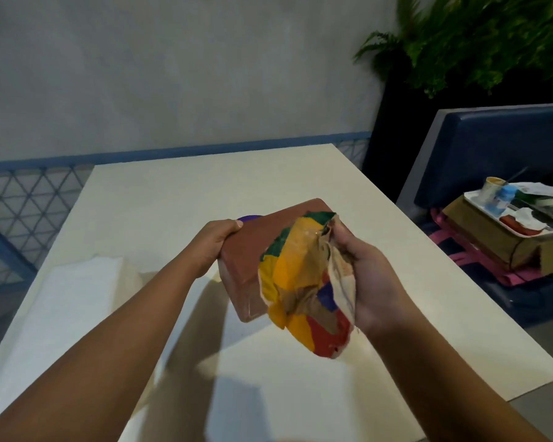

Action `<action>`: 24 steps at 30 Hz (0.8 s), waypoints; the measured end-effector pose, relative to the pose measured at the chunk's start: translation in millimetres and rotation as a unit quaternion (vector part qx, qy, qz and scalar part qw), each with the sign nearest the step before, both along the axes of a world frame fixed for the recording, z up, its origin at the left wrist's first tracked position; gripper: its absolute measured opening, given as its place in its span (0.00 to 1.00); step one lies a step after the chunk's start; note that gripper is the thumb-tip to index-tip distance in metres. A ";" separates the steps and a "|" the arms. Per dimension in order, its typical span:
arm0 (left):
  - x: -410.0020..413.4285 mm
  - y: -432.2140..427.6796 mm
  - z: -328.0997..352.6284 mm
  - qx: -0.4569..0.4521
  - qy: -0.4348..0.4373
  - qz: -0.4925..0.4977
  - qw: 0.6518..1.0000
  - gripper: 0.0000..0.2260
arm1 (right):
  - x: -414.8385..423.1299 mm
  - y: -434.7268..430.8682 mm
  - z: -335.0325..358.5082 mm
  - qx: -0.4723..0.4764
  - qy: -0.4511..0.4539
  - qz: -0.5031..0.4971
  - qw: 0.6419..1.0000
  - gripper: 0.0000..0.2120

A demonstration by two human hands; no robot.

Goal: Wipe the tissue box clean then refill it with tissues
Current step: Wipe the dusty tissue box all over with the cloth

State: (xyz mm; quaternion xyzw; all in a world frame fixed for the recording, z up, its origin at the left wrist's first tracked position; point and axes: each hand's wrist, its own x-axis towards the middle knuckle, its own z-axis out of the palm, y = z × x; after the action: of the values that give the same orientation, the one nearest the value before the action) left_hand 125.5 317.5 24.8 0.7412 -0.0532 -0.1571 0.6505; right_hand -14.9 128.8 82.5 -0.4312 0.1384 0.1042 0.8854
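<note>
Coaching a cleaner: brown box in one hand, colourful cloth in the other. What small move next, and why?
Probably sweep the crumpled multicoloured cloth across the flat brown tissue box: the left hand grips the box off the white table, and the right hand holds the cloth bunched over it.

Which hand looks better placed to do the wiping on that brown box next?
The right hand. It grips the colourful cloth, bunched up close to the brown box. The left hand grips the box's left edge, so it is probably better kept there to steady it.
</note>
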 end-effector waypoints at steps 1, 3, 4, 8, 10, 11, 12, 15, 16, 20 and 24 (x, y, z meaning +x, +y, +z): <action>-0.5 0.3 -1.2 0.002 0.001 -0.002 1.000 0.16 | 4.0 -3.8 4.4 0.005 -0.001 -0.004 1.000 0.20; -0.2 -0.4 -1.4 0.008 0.000 0.004 1.000 0.16 | 14.6 -9.0 14.5 0.016 -0.010 -0.009 1.000 0.20; -0.4 0.1 -1.9 0.011 -0.002 0.008 1.000 0.16 | 18.6 -8.5 20.7 0.017 -0.021 -0.012 1.000 0.20; -1.6 0.7 -1.7 0.015 0.001 0.004 1.000 0.16 | 30.2 -4.7 34.9 -0.038 -0.139 -0.060 0.988 0.18; -2.5 1.5 0.1 0.019 0.000 0.001 1.000 0.12 | 34.8 1.2 35.5 -0.283 -0.209 -0.109 0.930 0.16; -3.0 1.3 0.2 0.022 -0.003 -0.003 1.000 0.13 | 37.1 4.1 32.4 -0.397 -0.237 -0.123 0.878 0.15; -2.2 1.3 -1.1 0.028 -0.010 -0.007 1.000 0.14 | 39.6 9.2 28.0 -0.460 -0.256 -0.112 0.843 0.14; -0.5 3.3 -0.1 0.029 0.007 -0.035 0.999 0.15 | 50.6 24.7 6.7 -0.466 -0.250 -0.034 0.848 0.14; 0.5 5.1 0.9 0.026 0.028 -0.041 0.998 0.17 | 54.1 29.9 0.5 -0.442 -0.244 -0.009 0.863 0.14; 5.4 8.3 4.6 0.011 0.093 -0.112 0.989 0.16 | 60.7 42.2 -12.7 -0.418 -0.279 0.064 0.862 0.13; 11.3 14.6 7.2 -0.001 0.132 -0.156 0.979 0.11 | 64.2 53.1 -8.3 -0.455 -0.335 0.154 0.811 0.14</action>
State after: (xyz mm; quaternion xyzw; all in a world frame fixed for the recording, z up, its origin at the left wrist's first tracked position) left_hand 136.7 332.1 32.0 0.6956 -0.0823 -0.3528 0.6203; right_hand 49.3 181.9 74.1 -0.8088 -0.2029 0.0132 0.5519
